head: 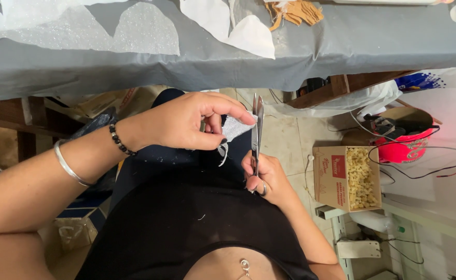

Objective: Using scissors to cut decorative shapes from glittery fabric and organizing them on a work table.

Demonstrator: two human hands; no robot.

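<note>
My left hand point(186, 124) pinches a small piece of silver glittery material point(234, 127) over my lap. A thin trimmed strip curls down from the piece. My right hand point(263, 175) grips the handles of metal scissors point(257, 124). The blades point up and away from me and sit against the right edge of the piece. A beaded bracelet and a silver bangle are on my left wrist, a ring on my right hand.
A table under grey cloth point(342, 46) lies ahead with white glittery cut shapes point(228, 23) and tan pieces point(298, 11). On the floor to the right stand an open cardboard box of small yellowish bits point(360, 176), a red round container point(407, 148) and loose cables.
</note>
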